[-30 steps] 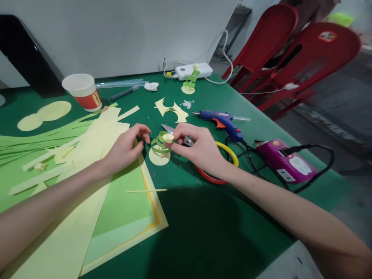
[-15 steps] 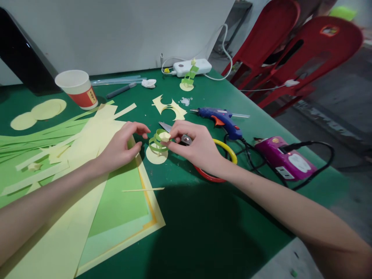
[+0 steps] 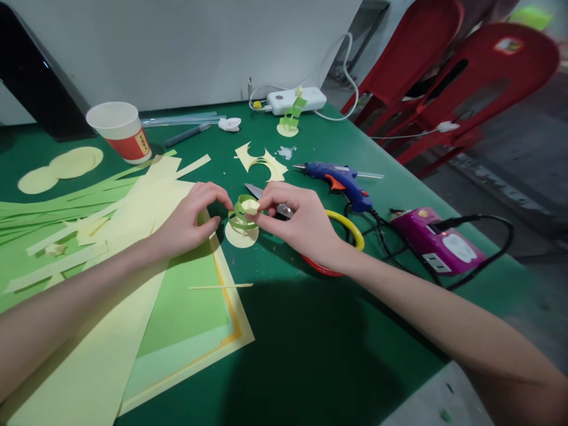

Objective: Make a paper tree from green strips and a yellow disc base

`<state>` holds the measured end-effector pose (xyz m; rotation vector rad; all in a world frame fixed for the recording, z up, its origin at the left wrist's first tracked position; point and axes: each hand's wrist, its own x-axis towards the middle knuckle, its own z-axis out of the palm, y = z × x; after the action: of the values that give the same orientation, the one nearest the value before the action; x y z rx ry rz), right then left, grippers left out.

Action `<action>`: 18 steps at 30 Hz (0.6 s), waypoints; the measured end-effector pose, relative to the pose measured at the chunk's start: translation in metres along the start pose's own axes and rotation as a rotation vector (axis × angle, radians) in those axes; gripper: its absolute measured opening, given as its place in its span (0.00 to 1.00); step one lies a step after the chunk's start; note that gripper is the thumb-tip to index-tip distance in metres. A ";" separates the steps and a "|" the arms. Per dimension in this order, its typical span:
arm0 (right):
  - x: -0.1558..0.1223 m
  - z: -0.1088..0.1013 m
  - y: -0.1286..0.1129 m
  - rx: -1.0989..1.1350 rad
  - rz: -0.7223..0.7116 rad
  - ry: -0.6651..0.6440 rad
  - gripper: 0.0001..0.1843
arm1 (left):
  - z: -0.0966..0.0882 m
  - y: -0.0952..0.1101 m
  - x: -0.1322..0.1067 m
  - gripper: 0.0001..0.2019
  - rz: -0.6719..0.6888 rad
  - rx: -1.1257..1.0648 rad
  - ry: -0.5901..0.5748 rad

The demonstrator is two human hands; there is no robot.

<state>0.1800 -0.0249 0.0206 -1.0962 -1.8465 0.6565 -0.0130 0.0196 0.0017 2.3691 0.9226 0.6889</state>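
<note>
In the head view, my right hand (image 3: 295, 216) pinches a small pale-yellow paper star (image 3: 251, 206) between thumb and fingertips. The star sits at the top of a curled green paper strip (image 3: 242, 222), which stands over a round pale-yellow paper base (image 3: 242, 239) on the table. Left of the curl, my left hand (image 3: 199, 213) is open, thumb and index finger apart, the index fingertip close to the strip; whether it touches, I cannot tell. Scissors (image 3: 339, 220) with red and yellow handles lie partly hidden beneath my right hand.
Yellow and green paper sheets (image 3: 186, 313) cover the left side. A blue glue gun (image 3: 341, 180) and a purple power box (image 3: 437, 241) lie to the right. Farther back are a paper cup (image 3: 122, 133), a white power strip (image 3: 296, 100) and another green paper piece on a base (image 3: 293, 113).
My left index finger has come slightly nearer the green curl. The right hand keeps its pinch on the star. The whole view has shifted a little.
</note>
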 end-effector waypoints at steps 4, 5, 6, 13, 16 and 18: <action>0.000 0.001 -0.001 0.008 0.006 0.002 0.08 | 0.001 -0.003 0.000 0.07 0.041 -0.004 -0.045; 0.000 0.001 -0.001 0.006 0.007 0.001 0.08 | 0.002 -0.003 0.000 0.06 0.057 -0.007 -0.049; 0.000 0.002 -0.001 0.004 0.007 -0.001 0.08 | 0.002 -0.004 0.000 0.06 0.076 -0.012 -0.050; -0.001 0.003 -0.001 0.015 -0.007 -0.008 0.07 | 0.003 -0.003 0.001 0.06 0.081 -0.018 -0.068; -0.001 0.002 0.000 0.020 -0.010 -0.022 0.05 | 0.003 -0.003 0.001 0.06 0.070 -0.016 -0.068; -0.001 0.001 0.000 0.023 -0.009 -0.031 0.03 | 0.003 -0.004 0.001 0.07 0.075 -0.021 -0.070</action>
<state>0.1796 -0.0261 0.0201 -1.0675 -1.8656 0.6910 -0.0128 0.0221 -0.0031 2.4035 0.7972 0.6371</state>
